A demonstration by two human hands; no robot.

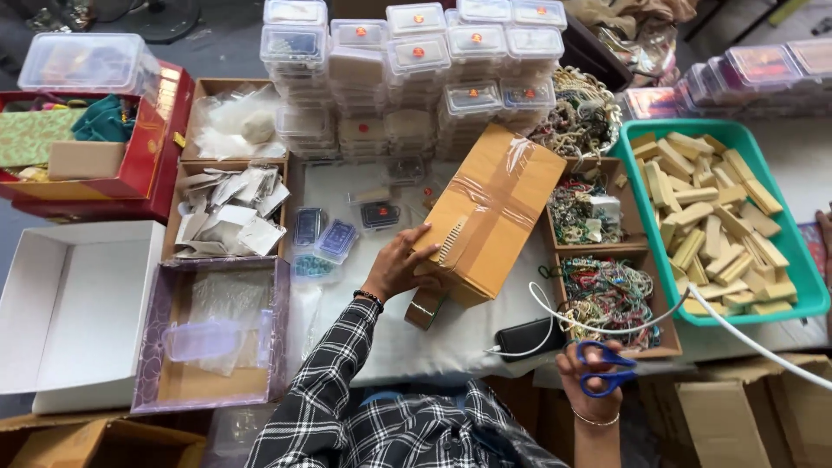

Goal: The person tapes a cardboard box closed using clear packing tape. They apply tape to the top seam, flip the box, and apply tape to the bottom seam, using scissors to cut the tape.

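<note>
My left hand [400, 264] rests on the near corner of a taped brown cardboard box [496, 208] that lies tilted on the white table top [433, 338]. Under the box's near edge sits a roll of brown tape [425, 309]. My right hand [592, 374] is lower right, near the table's front edge, with its fingers through the blue handles of a pair of scissors [607, 368]. The scissor blades are hidden. A black phone [527, 338] with a white cable lies just left of that hand.
Stacked clear lidded containers [416, 78] stand at the back. Wooden trays of bead strings [607, 299] sit right of the box, beside a green basket [802, 295] of wooden blocks. At left are an open white box [78, 312], a purple-edged box [208, 334] and trays of small packets [227, 212].
</note>
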